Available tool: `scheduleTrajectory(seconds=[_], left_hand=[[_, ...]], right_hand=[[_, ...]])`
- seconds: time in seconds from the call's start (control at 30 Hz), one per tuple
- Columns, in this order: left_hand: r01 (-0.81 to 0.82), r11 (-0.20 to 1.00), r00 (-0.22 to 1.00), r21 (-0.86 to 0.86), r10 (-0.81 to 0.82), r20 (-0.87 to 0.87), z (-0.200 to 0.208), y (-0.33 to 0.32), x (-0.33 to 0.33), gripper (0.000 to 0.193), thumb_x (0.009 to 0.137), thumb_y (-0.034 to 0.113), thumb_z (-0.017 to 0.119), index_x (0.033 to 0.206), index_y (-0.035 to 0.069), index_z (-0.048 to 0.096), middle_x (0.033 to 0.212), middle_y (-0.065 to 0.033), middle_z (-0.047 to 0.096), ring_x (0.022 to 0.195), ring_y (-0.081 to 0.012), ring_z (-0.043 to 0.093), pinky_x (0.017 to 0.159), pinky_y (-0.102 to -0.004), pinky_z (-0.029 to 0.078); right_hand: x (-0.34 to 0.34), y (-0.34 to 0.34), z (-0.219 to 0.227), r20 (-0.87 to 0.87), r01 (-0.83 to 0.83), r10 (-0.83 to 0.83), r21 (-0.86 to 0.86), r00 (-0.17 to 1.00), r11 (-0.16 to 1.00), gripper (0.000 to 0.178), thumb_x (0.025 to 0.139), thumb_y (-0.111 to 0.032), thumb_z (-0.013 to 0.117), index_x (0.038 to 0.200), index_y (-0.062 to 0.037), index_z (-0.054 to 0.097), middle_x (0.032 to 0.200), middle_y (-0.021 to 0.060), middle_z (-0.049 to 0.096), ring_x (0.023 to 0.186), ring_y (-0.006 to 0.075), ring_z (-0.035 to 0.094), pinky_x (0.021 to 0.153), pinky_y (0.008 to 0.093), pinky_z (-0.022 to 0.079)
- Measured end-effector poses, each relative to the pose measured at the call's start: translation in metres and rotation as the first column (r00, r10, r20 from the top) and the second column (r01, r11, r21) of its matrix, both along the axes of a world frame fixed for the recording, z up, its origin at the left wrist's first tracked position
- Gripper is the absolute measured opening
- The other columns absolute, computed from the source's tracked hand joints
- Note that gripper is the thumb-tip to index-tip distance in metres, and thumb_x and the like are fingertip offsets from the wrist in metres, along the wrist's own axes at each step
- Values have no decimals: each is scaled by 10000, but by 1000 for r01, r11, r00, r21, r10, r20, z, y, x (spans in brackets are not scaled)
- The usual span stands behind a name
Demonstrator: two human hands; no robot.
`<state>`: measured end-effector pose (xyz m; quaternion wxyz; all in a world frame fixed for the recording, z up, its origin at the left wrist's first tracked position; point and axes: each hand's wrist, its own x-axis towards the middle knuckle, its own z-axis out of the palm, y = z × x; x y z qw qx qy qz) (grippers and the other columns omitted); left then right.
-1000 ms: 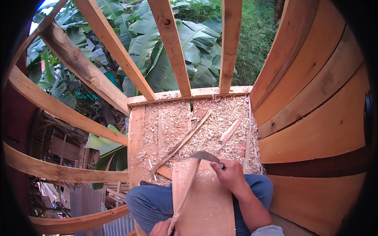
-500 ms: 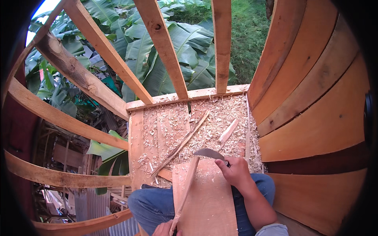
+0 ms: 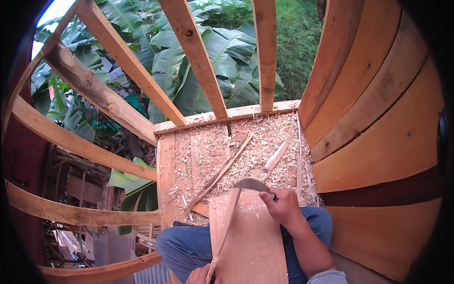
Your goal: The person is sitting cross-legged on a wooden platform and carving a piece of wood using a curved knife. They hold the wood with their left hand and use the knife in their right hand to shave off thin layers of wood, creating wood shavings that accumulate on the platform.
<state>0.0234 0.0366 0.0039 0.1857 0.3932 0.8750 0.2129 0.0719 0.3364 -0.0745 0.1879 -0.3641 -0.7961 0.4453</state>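
Observation:
My right hand (image 3: 282, 203) is closed round the dark handle of a curved-blade knife (image 3: 250, 184). The blade points left and lies against the upper end of a pale wooden stick (image 3: 228, 217). My left hand (image 3: 198, 275), at the lower edge, grips the near end of that stick; a small dark piece shows beside its fingers, too hidden to name. The stick slants over a wide flat board (image 3: 250, 239) resting across my legs in blue jeans (image 3: 185, 245).
Wood shavings (image 3: 255, 154) cover much of the plank floor (image 3: 166, 180). A long strip of wood (image 3: 220, 171) and a short split piece (image 3: 276, 156) lie there. Wooden slats (image 3: 194, 57) rise ahead and at left; a plank wall (image 3: 378, 146) stands at right. Banana leaves (image 3: 208, 66) grow beyond.
The view has shifted very slightly. Both hands, the knife and the stick keep almost the same places.

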Motion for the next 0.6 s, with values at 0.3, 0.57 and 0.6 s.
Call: scheduleTrajectory(seconds=[0.3, 0.57, 0.6], left_hand=[[55, 998, 996, -15, -56, -63, -2, -2, 4, 415, 787, 116, 657, 1177, -2, 579, 1048, -188, 599, 929, -392, 571, 816, -456, 471], [109, 992, 993, -67, -112, -44, -9, -6, 10, 483, 778, 124, 661, 1231, -4, 551, 1153, -194, 548, 1042, -405, 513, 903, -468, 429], [111, 991, 993, -69, -113, -36, -7, -6, 10, 488, 781, 123, 660, 1238, -6, 547, 1163, -198, 540, 1053, -408, 503, 913, -469, 422]], right_hand=[[-3, 34, -27, 84, 183, -176, -87, 981, 979, 621, 923, -555, 546, 726, 21, 663, 543, 196, 552, 552, 367, 597, 537, 433, 441], [0, 25, -28, 42, 108, -105, -83, 994, 991, 629, 915, -553, 557, 699, 34, 622, 526, 190, 514, 523, 338, 553, 535, 424, 413], [-1, 25, -34, 19, 113, -111, -111, 994, 987, 627, 915, -550, 561, 699, 36, 622, 523, 186, 510, 516, 328, 545, 533, 422, 410]])
